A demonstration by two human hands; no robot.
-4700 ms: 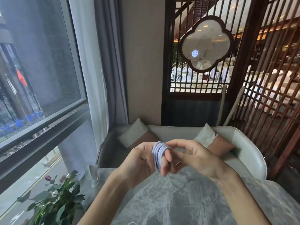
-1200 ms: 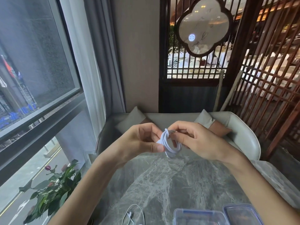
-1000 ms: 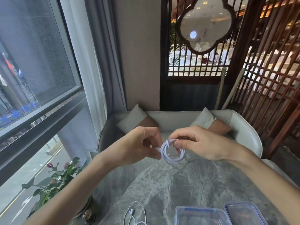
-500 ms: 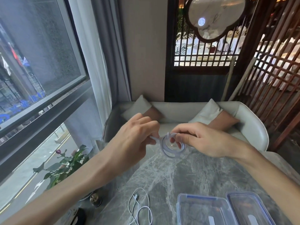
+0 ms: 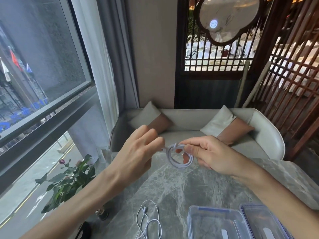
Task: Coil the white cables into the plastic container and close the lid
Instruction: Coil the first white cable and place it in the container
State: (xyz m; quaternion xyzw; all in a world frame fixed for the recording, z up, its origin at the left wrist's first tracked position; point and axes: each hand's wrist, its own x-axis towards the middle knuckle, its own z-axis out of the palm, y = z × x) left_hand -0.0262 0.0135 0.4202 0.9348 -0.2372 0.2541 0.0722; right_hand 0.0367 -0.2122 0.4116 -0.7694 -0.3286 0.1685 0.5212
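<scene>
I watched the right hand pinch the coiled white cable between thumb and fingers, held in the air above the far part of the marble worktop. The left hand met the coil's short loose end with its fingertips, though I could not tell whether those fingers gripped it. A second white cable lay loose near the worktop's front edge, left of the clear plastic container and another clear plastic piece just beside it.

white cable: wound stack 4.7 s ago, now small knotted loop | left hand: loosened, outer fingers raised
</scene>
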